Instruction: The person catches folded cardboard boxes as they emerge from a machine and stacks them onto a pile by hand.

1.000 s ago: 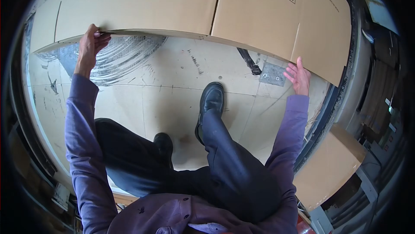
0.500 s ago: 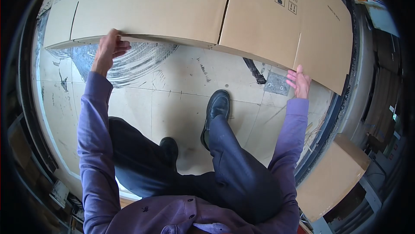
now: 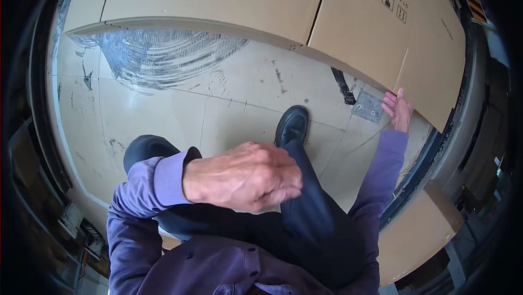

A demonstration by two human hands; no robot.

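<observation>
**Item Count: Floor Area and Cardboard**

Flattened cardboard sheet: one, large, with creased panels and printed handling symbols near its upper right corner.

Closed cardboard box: one, at lower right.

Hands in view: two. The left hand is close to the camera; the right hand is at the sheet's lower edge.

Shoes visible: one black shoe. A second cannot be confirmed.

Metal floor plate: one, grey, with two small round holes.

Black ribbed strip on the floor: one, partly covered by the sheet.
</observation>
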